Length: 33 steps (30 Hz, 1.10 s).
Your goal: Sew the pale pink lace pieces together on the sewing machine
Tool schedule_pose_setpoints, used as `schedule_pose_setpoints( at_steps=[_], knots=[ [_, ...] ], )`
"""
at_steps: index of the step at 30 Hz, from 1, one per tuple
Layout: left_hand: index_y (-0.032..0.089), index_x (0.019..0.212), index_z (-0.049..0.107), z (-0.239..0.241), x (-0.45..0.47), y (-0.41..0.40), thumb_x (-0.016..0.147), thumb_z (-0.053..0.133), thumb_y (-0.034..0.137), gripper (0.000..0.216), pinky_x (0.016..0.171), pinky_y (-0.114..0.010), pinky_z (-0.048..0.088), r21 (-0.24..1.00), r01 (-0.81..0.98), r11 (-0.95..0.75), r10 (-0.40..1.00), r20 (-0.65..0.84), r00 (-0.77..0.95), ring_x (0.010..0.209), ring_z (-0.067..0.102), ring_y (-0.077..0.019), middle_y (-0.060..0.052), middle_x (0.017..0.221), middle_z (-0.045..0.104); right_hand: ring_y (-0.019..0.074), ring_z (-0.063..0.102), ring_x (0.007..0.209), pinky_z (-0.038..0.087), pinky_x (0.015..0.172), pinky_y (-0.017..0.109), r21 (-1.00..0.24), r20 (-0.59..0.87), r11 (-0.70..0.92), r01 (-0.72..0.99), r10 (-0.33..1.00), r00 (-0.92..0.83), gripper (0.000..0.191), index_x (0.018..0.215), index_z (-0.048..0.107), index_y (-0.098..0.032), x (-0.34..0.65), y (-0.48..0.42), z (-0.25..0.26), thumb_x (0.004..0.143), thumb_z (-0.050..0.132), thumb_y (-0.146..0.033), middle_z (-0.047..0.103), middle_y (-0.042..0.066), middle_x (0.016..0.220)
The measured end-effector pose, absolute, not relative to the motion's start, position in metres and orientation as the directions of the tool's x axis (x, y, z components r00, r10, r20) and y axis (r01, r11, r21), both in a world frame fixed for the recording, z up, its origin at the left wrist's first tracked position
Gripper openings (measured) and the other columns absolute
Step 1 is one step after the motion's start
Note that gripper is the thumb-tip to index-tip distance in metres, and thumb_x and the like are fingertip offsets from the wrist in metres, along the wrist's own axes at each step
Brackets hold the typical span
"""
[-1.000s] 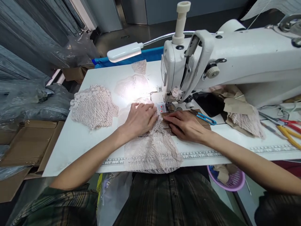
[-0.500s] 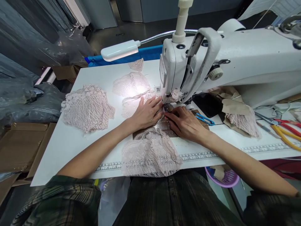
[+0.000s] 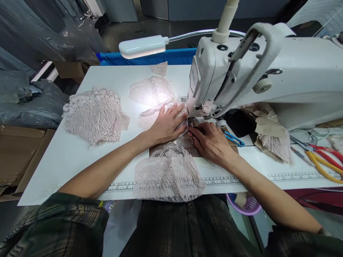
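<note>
A pale pink lace piece (image 3: 168,175) lies on the white table (image 3: 66,157) and runs up under the head of a white sewing machine (image 3: 241,71). My left hand (image 3: 167,123) lies flat on the lace just left of the presser foot, fingers stretched out. My right hand (image 3: 210,142) presses the lace in front of the needle, fingers held together and flat. Both hands touch the fabric close to the needle.
A stack of pink lace pieces (image 3: 93,114) lies at the left, more lace pieces (image 3: 152,91) under a white gooseneck lamp (image 3: 142,46). Blue thread snips (image 3: 233,138) lie right of my hand. Yellow and red scissors (image 3: 321,160) sit far right. A purple basket (image 3: 246,205) hangs below the table edge.
Both hands have slid forward with the lace toward the needle. The lace has moved further under the machine head, and my view has shifted slightly.
</note>
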<state>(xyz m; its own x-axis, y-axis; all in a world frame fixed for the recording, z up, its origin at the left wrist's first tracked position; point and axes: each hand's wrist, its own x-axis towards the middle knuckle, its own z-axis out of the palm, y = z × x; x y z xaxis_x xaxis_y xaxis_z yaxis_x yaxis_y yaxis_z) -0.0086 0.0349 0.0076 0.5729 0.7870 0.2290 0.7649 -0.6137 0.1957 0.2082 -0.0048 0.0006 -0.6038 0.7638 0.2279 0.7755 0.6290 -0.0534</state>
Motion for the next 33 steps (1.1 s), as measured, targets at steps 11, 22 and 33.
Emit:
schedule_pose_setpoints(
  at_steps=[11,22,33],
  knots=[
    [0.026,0.101,0.072,0.0,-0.014,0.034,0.093,0.044,0.029,0.029,0.113,-0.049,0.028,0.237,0.591,-0.771,0.637,0.292,0.713,0.103,0.065,-0.019,-0.003,0.115,0.07,0.0301,0.048,0.093,0.037,0.077,0.043,0.019,0.181,0.582,0.813,0.797,-0.576,0.036,0.129,0.057,-0.017,0.202,-0.012,0.007,0.097,0.043,-0.025,0.058,0.018,0.117],
    [0.018,0.117,0.063,0.028,-0.014,0.027,0.1,0.037,0.03,0.033,0.102,-0.051,0.039,0.104,0.734,-0.671,0.739,0.187,0.648,0.105,0.058,-0.0245,-0.01,0.118,0.063,0.0309,0.054,0.098,0.047,0.08,0.046,-0.211,0.22,0.628,0.749,0.777,-0.59,0.038,0.13,0.06,-0.018,0.218,-0.007,0.004,0.098,0.042,-0.027,0.058,0.018,0.116],
    [0.011,0.102,0.055,0.015,-0.004,-0.04,0.093,0.045,0.06,0.051,0.066,-0.035,0.048,0.263,0.756,-0.599,0.788,0.029,0.615,0.078,0.054,-0.0211,-0.012,0.097,0.056,0.0195,0.065,0.093,0.055,0.08,0.034,-0.536,0.368,0.725,0.431,0.661,-0.654,0.032,0.122,0.062,-0.021,0.257,-0.013,0.038,0.094,0.048,-0.014,0.066,0.008,0.105]
  ],
)
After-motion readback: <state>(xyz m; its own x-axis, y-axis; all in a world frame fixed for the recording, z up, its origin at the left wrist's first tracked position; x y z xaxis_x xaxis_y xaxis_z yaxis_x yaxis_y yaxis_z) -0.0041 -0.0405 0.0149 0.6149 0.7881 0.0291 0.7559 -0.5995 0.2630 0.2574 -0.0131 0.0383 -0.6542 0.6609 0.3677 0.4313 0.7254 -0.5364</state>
